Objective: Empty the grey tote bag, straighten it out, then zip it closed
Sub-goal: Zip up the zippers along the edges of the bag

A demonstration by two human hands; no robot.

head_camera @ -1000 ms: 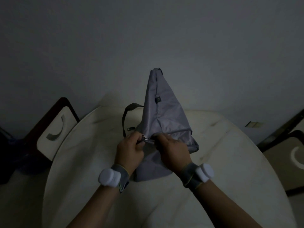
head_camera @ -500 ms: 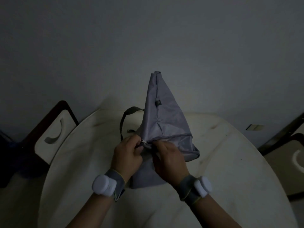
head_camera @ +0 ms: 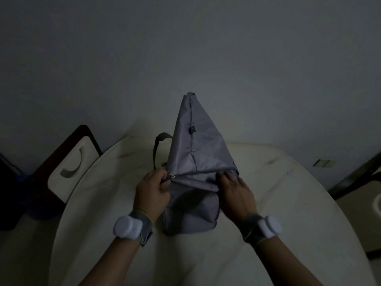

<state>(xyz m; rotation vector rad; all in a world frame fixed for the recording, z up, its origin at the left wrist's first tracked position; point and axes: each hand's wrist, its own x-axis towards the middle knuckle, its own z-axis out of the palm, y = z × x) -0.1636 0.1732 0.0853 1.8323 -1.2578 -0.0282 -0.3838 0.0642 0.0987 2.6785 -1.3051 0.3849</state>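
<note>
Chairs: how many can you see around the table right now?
2. One chair stands at the table's far left edge; the other chair is at the right edge, partly cut off. More may be out of frame.

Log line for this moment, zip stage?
stage: zipping | left hand: pinches zipper pull | right hand: holds grey tote bag end
</note>
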